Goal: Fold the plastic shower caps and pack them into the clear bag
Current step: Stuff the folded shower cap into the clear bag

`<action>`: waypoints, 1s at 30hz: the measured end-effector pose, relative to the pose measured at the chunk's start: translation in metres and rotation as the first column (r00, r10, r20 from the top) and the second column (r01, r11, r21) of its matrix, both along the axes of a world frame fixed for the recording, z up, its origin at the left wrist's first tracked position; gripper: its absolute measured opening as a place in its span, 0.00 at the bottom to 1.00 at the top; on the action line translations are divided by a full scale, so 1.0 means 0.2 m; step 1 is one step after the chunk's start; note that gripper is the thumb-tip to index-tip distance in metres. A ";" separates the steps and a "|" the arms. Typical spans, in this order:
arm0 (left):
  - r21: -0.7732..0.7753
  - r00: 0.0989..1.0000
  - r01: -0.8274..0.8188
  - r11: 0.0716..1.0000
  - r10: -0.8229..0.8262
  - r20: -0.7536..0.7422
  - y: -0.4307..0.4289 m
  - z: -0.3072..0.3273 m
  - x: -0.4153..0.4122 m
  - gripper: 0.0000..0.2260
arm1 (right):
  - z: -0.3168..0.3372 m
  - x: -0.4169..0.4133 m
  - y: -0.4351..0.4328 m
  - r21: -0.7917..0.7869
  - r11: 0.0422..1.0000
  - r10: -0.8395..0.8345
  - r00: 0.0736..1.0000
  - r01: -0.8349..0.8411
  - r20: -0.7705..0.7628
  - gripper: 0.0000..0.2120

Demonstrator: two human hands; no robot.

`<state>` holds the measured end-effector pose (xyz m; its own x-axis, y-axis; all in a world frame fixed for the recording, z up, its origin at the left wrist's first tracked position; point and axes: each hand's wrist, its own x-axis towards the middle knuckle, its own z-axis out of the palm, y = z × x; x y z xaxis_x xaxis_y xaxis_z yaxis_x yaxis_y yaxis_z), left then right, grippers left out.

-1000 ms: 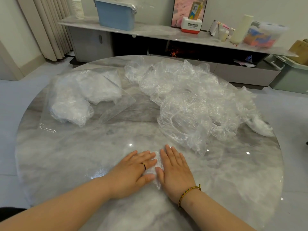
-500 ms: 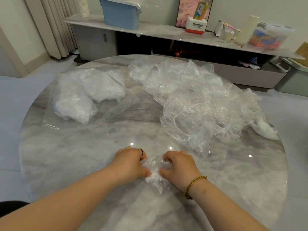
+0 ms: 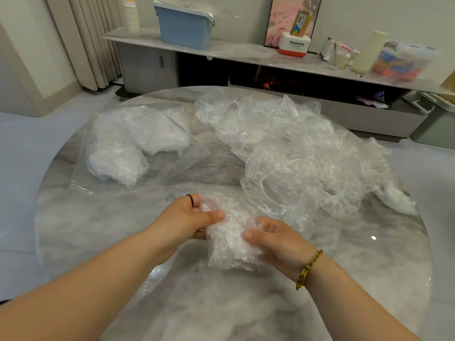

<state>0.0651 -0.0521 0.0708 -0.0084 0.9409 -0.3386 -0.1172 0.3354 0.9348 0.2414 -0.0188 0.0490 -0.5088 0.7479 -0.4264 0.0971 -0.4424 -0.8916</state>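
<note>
Round grey marble desk (image 3: 103, 232) fills your view; over it your left hand (image 3: 184, 217) and right hand (image 3: 278, 242) each pinch one side of a crumpled clear plastic shower cap (image 3: 230, 244), probably so its folds cannot spring open. The part-filled flat clear bag (image 3: 189, 156) lies far left and the heap of loose caps (image 3: 295, 153) right, both within reach; the bag's mouth is hard to make out.

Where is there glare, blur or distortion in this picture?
Head view: a small light glint on the glossy table; wide-angle stretch leans the curtain; the tub at the right end of the shelf is smeared; the held cap looks soft.
</note>
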 end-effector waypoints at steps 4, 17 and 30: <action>-0.161 0.978 0.187 0.969 -0.199 -0.063 -0.02 -0.03 -0.01 0.03 | -0.03 -0.04 -0.01 0.064 0.978 -0.202 0.977 0.198 0.064 0.07; -0.022 0.951 0.082 0.996 -0.085 -0.299 0.00 0.06 -0.15 0.02 | 0.01 -0.17 0.01 -0.071 0.991 -0.120 0.992 0.116 -0.049 0.04; 0.392 0.080 0.023 0.919 0.390 -0.918 0.07 0.01 -0.55 0.08 | 0.27 -0.75 0.28 -0.177 0.919 -0.393 0.779 0.352 -0.489 0.11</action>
<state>-0.0450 -0.0372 0.0725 -0.3166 0.8796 0.3550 0.9298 0.2137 0.2996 0.0923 0.0373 0.1035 -0.3540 0.9018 -0.2480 -0.5430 -0.4141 -0.7305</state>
